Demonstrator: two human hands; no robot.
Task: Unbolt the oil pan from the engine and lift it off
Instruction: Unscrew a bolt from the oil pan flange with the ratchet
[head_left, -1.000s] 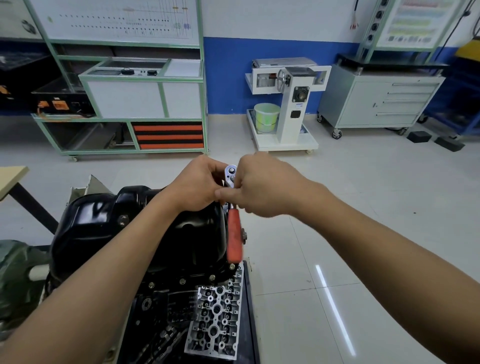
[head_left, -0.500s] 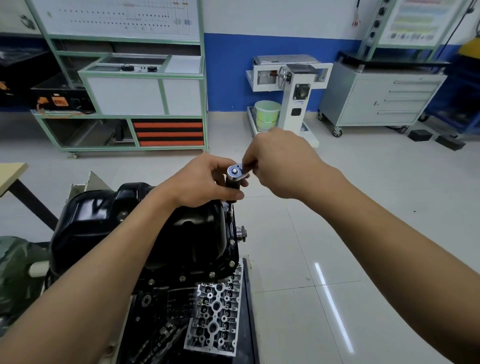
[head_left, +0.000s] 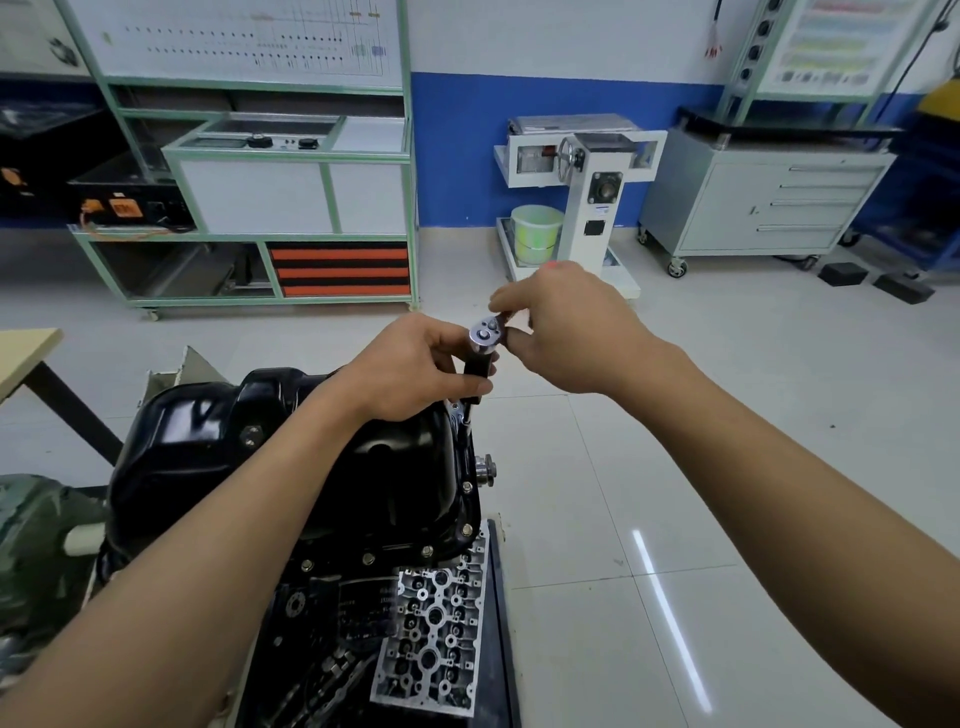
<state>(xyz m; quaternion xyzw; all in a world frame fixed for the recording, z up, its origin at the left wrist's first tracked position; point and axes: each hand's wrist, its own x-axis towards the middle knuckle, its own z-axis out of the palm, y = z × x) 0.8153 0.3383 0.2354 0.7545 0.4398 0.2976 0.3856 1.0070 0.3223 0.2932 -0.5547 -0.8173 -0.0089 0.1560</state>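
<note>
A glossy black oil pan (head_left: 218, 441) sits on top of the upturned engine (head_left: 363, 597), with several bolts along its near flange. My left hand (head_left: 415, 369) grips the black extension (head_left: 475, 366) under the chrome ratchet head (head_left: 485, 335), which stands over the pan's far right corner. My right hand (head_left: 566, 332) is wrapped round the ratchet handle, which points away from me; only an orange tip shows above the knuckles. The socket's lower end reaches the flange just below my left thumb.
A silver cylinder head (head_left: 431, 639) lies beside the engine at the front. A wooden table edge (head_left: 26, 353) is at the left. Across the tiled floor stand a green-framed bench (head_left: 270, 197), a white engine stand (head_left: 582, 187) and a grey drawer cabinet (head_left: 769, 202).
My right hand has swung the ratchet handle from pointing down toward me, round to the right and away. My left hand has stayed on the extension at the same corner.
</note>
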